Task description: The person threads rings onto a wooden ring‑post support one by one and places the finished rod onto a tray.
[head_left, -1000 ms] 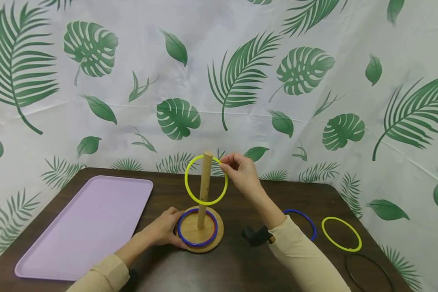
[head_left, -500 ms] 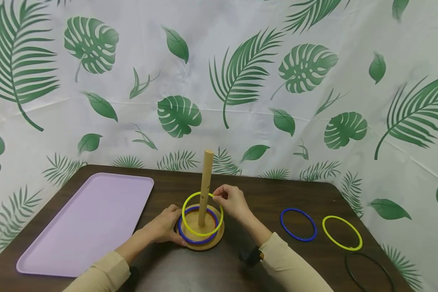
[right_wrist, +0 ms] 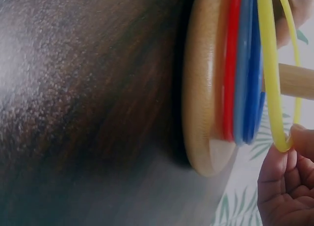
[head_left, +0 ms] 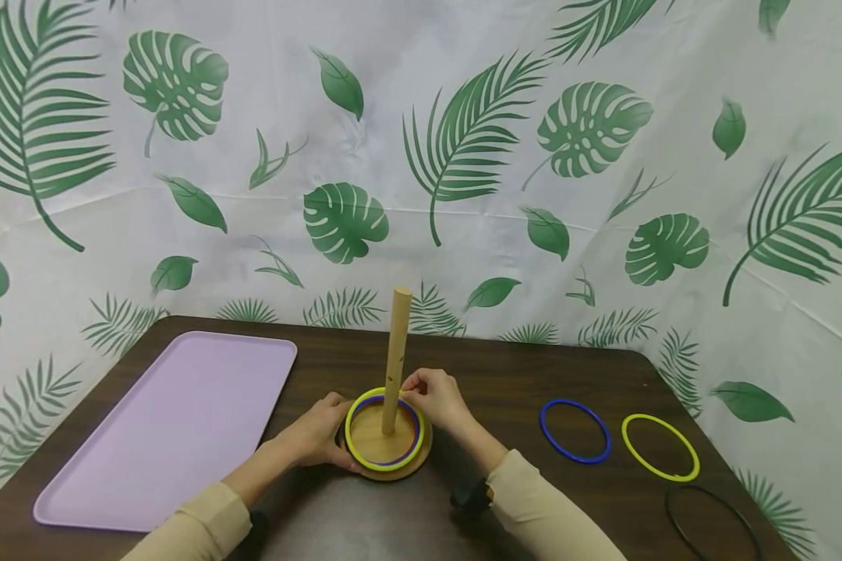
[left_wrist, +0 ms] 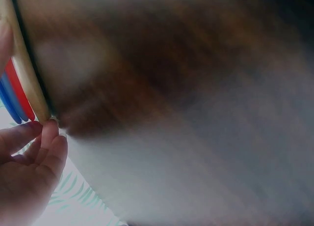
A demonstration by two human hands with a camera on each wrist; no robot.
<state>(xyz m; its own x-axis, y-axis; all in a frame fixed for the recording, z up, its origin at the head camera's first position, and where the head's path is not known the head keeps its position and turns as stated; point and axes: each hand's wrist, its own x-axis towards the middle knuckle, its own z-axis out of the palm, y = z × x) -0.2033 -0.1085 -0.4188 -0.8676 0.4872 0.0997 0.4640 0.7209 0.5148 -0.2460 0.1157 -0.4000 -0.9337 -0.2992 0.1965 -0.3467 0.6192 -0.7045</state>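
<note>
A wooden peg stand with a round base (right_wrist: 201, 88) and an upright post (head_left: 396, 351) stands on the table. My left hand (head_left: 314, 432) grips the base's left edge, thumb in front and fingers behind. On the base lie a red ring (right_wrist: 231, 64) and blue rings (right_wrist: 253, 88), stacked round the post. My right hand (head_left: 438, 399) pinches a yellow ring (right_wrist: 271, 64) between thumb and fingers at its far right side. This ring encircles the post low down, and the right wrist view shows it just above the blue rings, slightly tilted.
A light purple tray (head_left: 175, 421) lies on the dark table (head_left: 491, 374) at the left. To the right are a loose blue ring (head_left: 584, 461), another yellow ring (head_left: 676, 478) and a thin black ring (head_left: 667, 506). A leaf-patterned cloth (head_left: 267, 226) hangs behind the table.
The right hand has brought the yellow ring down along the post, from near its top to just over the stacked rings. My left hand keeps its grip on the base.
</note>
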